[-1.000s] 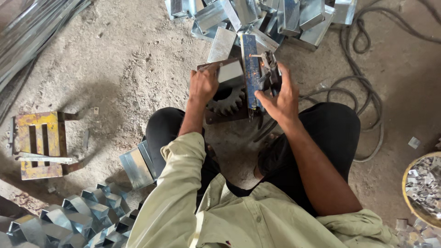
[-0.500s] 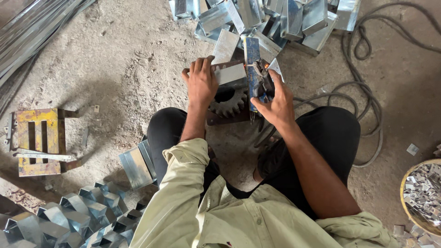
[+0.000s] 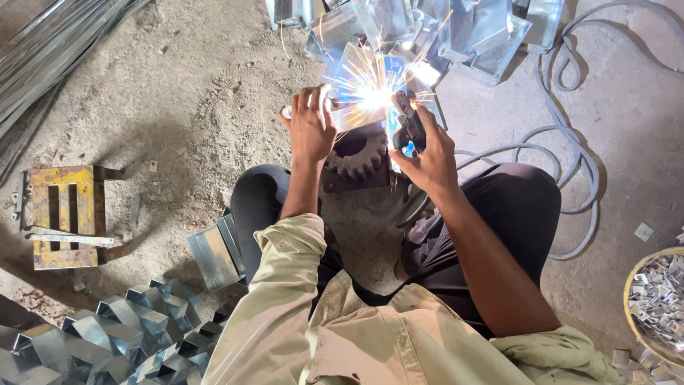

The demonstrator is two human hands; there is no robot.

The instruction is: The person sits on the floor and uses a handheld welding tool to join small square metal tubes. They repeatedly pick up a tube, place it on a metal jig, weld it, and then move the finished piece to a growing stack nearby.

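My left hand presses down on a bent sheet-metal piece that rests on a dark toothed gear on the floor between my knees. My right hand grips a dark welding electrode holder whose tip meets the metal piece. Bright white sparks burst from the contact point and hide part of the piece.
A heap of folded galvanised metal boxes lies just beyond the sparks. Grey cables loop on the right. A yellow metal jig sits at left, folded metal parts at lower left, a basin of small clips at lower right.
The electrode has come down onto the metal piece and sparks now fly where there were none. My left hand has stayed on the piece.
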